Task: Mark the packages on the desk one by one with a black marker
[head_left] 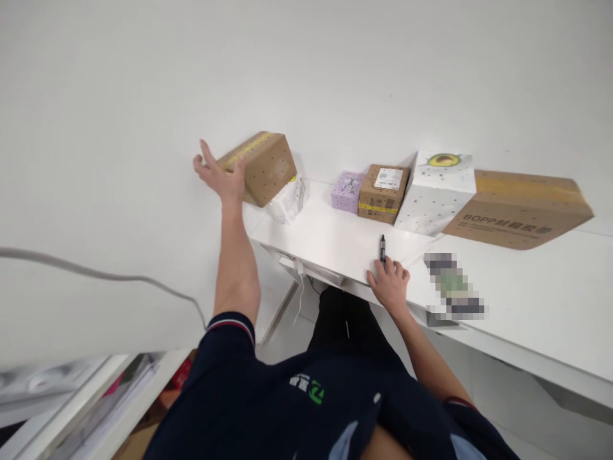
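Observation:
My left hand (220, 176), its fingers spread, touches the left side of a brown cardboard box (271, 169) with yellow tape. That box rests tilted on top of a smaller white speckled box (287, 199) at the table's left end. Near the front edge of the table, my right hand (390, 283) has its fingers bent around the lower end of a black marker (382, 246). The marker's other end points away from me, and the part under my fingers is hidden.
Along the wall on the white table (330, 246) stand a purple box (347, 191), a taped brown box (383, 198), a tall white box with an avocado picture (435, 191) and a long carton (517, 217). A pixelated patch (454, 284) lies right of my hand.

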Motion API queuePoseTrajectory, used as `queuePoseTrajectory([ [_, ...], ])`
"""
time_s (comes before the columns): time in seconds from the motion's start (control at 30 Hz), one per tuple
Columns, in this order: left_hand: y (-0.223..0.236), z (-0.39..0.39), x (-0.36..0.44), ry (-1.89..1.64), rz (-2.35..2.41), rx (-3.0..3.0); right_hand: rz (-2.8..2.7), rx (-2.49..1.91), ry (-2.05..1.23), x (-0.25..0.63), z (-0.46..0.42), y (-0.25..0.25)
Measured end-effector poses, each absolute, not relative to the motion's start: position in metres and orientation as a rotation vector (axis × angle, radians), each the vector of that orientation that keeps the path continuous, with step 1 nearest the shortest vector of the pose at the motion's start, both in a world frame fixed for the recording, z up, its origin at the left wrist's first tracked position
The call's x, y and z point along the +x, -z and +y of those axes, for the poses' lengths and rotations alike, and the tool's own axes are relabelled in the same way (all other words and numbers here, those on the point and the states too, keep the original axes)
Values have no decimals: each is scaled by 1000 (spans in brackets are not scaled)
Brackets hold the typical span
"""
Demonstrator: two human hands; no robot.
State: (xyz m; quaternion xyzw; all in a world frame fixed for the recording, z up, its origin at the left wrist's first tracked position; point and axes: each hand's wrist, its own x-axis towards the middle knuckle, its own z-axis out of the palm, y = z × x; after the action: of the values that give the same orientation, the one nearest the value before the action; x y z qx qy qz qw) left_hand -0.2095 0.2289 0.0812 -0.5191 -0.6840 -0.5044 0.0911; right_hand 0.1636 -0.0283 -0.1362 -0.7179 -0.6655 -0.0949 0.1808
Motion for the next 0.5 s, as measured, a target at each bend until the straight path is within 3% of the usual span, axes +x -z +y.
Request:
queuePoseTrajectory([
  [0.17, -73, 228, -215, 1247, -2206, -1764, -1891, -2046, 269, 163, -29, 136],
  [0.5, -74, 220, -182, 1435, -2200, -1828, -1871, -2054, 200, 163, -28, 137],
])
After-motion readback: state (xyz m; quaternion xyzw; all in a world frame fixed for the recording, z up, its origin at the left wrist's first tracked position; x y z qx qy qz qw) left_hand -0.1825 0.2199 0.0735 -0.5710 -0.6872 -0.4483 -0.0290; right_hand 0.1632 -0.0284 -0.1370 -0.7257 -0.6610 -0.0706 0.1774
